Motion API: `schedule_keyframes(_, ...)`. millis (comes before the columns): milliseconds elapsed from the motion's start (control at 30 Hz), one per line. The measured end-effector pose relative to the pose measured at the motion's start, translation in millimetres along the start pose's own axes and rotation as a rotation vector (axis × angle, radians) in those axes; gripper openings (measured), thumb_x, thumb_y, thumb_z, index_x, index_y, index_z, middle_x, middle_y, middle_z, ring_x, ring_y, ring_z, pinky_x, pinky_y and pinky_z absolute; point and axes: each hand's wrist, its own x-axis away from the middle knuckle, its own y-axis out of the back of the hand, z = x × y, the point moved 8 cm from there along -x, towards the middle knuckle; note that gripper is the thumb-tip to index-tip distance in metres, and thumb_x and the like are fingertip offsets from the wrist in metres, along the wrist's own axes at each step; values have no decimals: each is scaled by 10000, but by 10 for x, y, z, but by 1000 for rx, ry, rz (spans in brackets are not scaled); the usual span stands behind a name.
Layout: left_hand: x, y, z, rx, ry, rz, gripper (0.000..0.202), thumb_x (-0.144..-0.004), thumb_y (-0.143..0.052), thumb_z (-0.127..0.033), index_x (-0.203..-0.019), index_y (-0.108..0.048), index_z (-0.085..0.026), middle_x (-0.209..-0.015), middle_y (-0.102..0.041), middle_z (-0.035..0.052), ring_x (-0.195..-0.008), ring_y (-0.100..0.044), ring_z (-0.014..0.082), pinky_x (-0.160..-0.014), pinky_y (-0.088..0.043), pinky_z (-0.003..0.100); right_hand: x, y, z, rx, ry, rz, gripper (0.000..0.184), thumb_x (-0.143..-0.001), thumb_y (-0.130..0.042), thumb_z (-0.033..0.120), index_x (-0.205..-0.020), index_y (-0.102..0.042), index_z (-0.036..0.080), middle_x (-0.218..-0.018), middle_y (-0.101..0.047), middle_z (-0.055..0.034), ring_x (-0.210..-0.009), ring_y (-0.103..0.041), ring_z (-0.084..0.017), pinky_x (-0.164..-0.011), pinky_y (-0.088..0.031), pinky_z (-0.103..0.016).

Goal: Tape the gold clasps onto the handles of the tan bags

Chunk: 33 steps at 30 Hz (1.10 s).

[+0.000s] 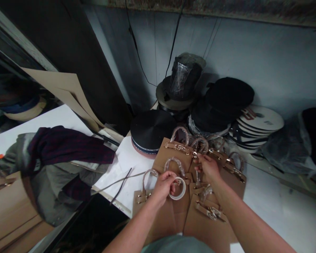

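Observation:
My left hand [163,185] is closed around the edge of a narrow white tape roll [184,189], held upright above the tan handbags. My right hand [208,168] pinches at a small shiny metal clasp [195,154] among the bags; its fingertips are partly hidden and the exact grip is small. Under both hands lie several tan handbags, among them a front bag [205,228] and a rear bag [160,154]. Clear plastic wraps their looped handles [179,130], and gold-coloured metal fittings [213,212] sit on their straps.
Behind the bags stand a large black webbing roll [152,128], a plastic-wrapped black roll [184,75], black rolls [229,95] and white-sided reels [265,117]. To the left are heaped clothes [71,144], brown card sheets [65,88] and another tan bag [10,211]. A dark strip [122,184] lies on the white table.

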Motion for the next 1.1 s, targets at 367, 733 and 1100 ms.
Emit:
schedule_keyframes(367, 446, -163, -241, -101, -119, 47, 329, -880, -608, -469, -953, -651, -150, -555, -551, -62, -455, -457, 78, -454, -390, 193, 112, -63, 168, 578, 270, -4, 464, -870, -513, 622, -954, -723, 218, -833, -788, -58, -571, -712, -203, -530, -522, -290)
schedule_keyframes(733, 1047, -246, -344, -212, -242, 15, 581, -892, -613, -302, -1451, -504, -190, -1102, -614, 67, -718, -605, 103, -625, -493, 253, 329, -94, 629, 1025, 403, 31, 424, -873, -542, 558, -907, -769, 201, -923, -779, -171, -939, -724, -338, -802, -526, -414)
schedule_keyframes(1100, 1348, -319, -509, -488, -442, -50, 622, -874, -566, -151, -1484, -476, -228, -1095, -694, 73, -873, -631, 167, -878, -523, 345, 1889, -212, 361, 310, 446, 642, 299, -823, -673, 449, -982, -756, 209, -845, -750, -21, -764, -637, -192, -715, -484, -292)
